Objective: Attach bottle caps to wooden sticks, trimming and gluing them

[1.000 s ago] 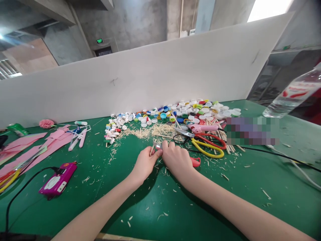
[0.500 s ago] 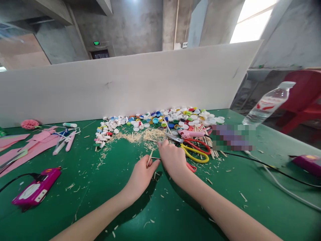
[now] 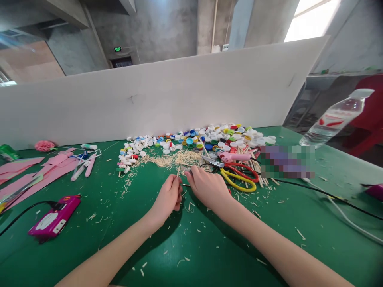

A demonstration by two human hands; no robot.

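My left hand pinches a thin wooden stick, whose pale tip rises above the fingers. Close beside it, my right hand is closed, palm down, around red-handled scissors. A dark sliver of the scissors' blade pokes out toward the left hand, and a bit of red shows behind the wrist; the rest is hidden. Curled wood shavings lie just beyond both hands. Another pair of scissors, with a yellow and a red handle loop, rests open to the right of my right hand.
Bottle caps are heaped along the white board. A pink glue gun and wooden sticks lie at right, near cables and a water bottle. On the left are pink paper and a magenta power strip.
My left hand has turned and shifted up slightly, with the stick now more upright. The right hand has moved a little right in view. The whole scene has shifted slightly right.
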